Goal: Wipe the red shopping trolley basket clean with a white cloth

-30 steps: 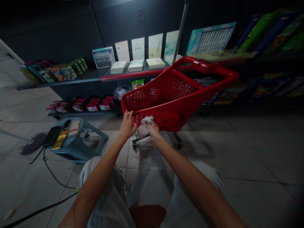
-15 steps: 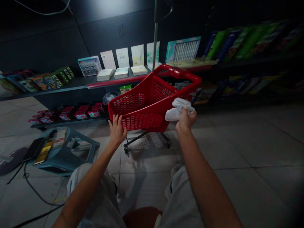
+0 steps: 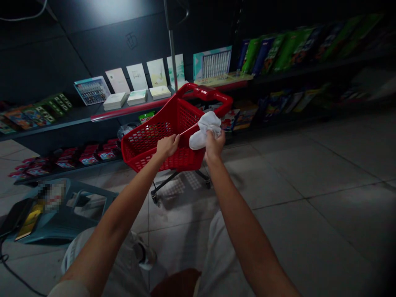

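A small red plastic shopping cart (image 3: 145, 142) on black wheels stands on the tiled floor in front of me. My left hand (image 3: 167, 145) grips the cart's near rim, fingers curled over the edge. My right hand (image 3: 214, 144) is closed on a crumpled white cloth (image 3: 204, 130), held against the cart's right side rim near the handle (image 3: 206, 90). My legs in light trousers show below.
Dark shelves (image 3: 77, 115) along the back hold books, cards and boxed sets. A teal plastic stool (image 3: 64, 210) lies at left with a phone and items on it. A metal pole (image 3: 171, 45) rises behind the cart. Grey tiled floor (image 3: 309, 177) stretches to the right.
My right hand carried the white cloth from the cart's near lower wall up to its right rim. My left hand shifted right along the near rim. The view swung right.
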The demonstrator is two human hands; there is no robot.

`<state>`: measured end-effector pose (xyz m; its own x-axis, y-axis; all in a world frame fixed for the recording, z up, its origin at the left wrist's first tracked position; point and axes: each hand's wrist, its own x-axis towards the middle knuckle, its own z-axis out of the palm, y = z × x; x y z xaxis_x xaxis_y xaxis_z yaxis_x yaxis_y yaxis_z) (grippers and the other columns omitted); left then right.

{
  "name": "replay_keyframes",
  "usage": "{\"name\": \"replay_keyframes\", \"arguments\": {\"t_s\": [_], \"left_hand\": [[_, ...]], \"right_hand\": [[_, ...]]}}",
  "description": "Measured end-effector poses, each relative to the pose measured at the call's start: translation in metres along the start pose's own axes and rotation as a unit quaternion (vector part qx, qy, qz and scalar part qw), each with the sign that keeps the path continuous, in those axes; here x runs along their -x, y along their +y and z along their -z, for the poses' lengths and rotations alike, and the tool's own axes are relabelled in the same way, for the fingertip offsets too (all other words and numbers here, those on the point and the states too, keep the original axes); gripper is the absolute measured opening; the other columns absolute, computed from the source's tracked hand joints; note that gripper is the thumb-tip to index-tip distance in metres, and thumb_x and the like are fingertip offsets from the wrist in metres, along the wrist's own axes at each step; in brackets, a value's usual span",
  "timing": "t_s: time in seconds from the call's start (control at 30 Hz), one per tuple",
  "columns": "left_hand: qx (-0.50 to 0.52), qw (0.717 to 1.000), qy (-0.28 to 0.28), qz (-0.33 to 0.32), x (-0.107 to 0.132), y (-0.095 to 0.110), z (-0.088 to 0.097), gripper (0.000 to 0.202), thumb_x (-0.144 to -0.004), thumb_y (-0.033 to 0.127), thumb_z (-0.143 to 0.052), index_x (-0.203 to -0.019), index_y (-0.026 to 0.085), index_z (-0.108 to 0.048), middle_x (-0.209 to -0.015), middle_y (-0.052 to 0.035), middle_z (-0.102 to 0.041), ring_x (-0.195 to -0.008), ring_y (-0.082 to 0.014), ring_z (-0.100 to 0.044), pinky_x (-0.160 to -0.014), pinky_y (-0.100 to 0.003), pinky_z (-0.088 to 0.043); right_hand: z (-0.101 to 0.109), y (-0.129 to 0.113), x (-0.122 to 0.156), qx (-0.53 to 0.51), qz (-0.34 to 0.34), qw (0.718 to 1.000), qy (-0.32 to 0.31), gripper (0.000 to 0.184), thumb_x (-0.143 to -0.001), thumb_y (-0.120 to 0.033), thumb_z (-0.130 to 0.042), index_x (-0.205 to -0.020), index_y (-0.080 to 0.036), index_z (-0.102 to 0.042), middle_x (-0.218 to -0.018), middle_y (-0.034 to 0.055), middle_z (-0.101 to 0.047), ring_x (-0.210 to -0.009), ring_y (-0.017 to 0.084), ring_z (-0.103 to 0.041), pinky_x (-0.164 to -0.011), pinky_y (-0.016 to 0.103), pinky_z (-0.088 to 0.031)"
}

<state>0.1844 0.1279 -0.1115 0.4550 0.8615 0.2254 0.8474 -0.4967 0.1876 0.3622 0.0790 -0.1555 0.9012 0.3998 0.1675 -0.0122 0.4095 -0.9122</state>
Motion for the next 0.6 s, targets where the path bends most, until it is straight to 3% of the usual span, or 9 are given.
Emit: {"name": "replay_keyframes", "arguments": {"t_s": [0.13,0.3,0.43,0.6], "left_hand": [[-0.057,0.998,0.021,0.028,-0.002,0.004,-0.01,0.062,-0.108,0.059,-0.02,-0.105,0.023,-0.071,-0.099,-0.0132,-0.078,-0.097,-0.0308,-0.074,-0.084,-0.038,-0.047],[-0.068,0.996,0.036,0.034,0.01,0.007,-0.01,0.067,-0.107,0.062,-0.017,-0.103,0.023,-0.072,-0.102,-0.0122,-0.078,-0.098,-0.0288,-0.073,-0.079,-0.034,-0.042],[-0.072,0.996,0.043,0.034,0.017,0.004,-0.01,0.065,-0.108,0.061,-0.019,-0.103,0.023,-0.071,-0.1,-0.0114,-0.078,-0.095,-0.0275,-0.073,-0.076,-0.034,-0.039],[-0.067,0.996,0.055,0.035,0.025,-0.001,-0.01,0.059,-0.109,0.057,-0.023,-0.103,0.022,-0.071,-0.098,-0.0112,-0.078,-0.092,-0.027,-0.072,-0.074,-0.033,-0.036]], "right_hand": [[0.001,0.0,0.005,0.086,0.061,0.994,-0.037,0.027,-0.078,-0.021,-0.067,-0.104,-0.015,-0.065,-0.103,0.0069,-0.07,-0.099,0.02,-0.067,-0.095,0.036,-0.055],[0.006,-0.005,0.022,0.23,0.198,0.938,-0.166,0.018,-0.077,-0.019,-0.071,-0.095,-0.018,-0.07,-0.109,0.0122,-0.068,-0.108,0.027,-0.064,-0.106,0.041,-0.049],[0.004,-0.005,0.039,0.263,0.201,0.918,-0.219,0.015,-0.08,-0.02,-0.07,-0.095,-0.018,-0.071,-0.109,0.0129,-0.068,-0.107,0.028,-0.064,-0.104,0.042,-0.05],[0.006,-0.017,0.051,0.242,0.201,0.919,-0.238,0.019,-0.082,-0.022,-0.068,-0.1,-0.017,-0.073,-0.106,0.0116,-0.069,-0.102,0.026,-0.065,-0.099,0.039,-0.052]]}}
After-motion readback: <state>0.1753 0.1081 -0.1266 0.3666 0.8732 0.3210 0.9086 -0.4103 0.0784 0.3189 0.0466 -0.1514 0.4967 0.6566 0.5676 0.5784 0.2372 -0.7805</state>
